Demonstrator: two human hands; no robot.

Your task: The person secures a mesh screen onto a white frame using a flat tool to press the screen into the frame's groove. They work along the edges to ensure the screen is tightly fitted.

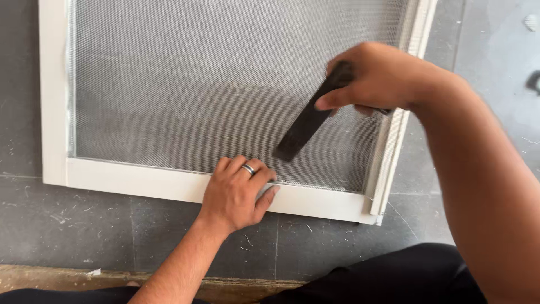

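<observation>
A white window frame (140, 181) holding grey wire mesh (197, 79) lies flat on a dark grey floor. My left hand (239, 191), a ring on one finger, presses down on the frame's near rail where the mesh edge meets it. My right hand (374, 76) hovers above the mesh near the frame's right rail and grips a flat, dark, bar-shaped tool (306, 121). The tool slants down and left, its lower end just above the mesh close to my left fingertips.
The dark floor (84, 219) shows scratches and small white flecks. A rough concrete edge (56, 276) runs along the bottom. My dark-clothed legs (388, 276) sit at the lower right. A small dark object (533, 81) lies at the far right edge.
</observation>
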